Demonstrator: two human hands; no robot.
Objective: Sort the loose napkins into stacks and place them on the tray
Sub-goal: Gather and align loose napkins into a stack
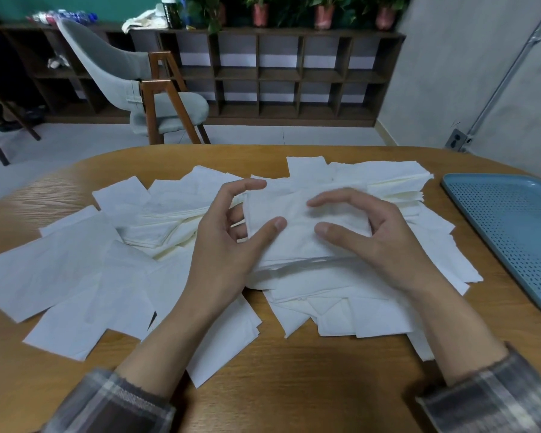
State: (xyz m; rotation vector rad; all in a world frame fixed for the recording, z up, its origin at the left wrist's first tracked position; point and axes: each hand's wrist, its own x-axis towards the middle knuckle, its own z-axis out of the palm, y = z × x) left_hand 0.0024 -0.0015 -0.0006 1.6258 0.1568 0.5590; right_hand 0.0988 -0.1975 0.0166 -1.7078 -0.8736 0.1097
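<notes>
Two hands, left hand point(228, 245) and right hand point(378, 242), pinching small napkin stack point(294, 232) | loose napkins point(75, 270) across table point(294, 385) | blue tray point(509, 232) right, apart

Two bare hands, no rings, watch or gloves: left hand point(228, 242) at approx 9 o'clock of frame centre, right hand point(378, 242) at approx 3 o'clock. Nails short, unpainted. Both forearms bare to just below the cuffs. Grey-and-white plaid flannel sleeves w/ darker grey bands: left sleeve point(113, 401) at 7 o'clock, right sleeve point(487, 395) at 5 o'clock, cuff edges slightly frayed.
</notes>
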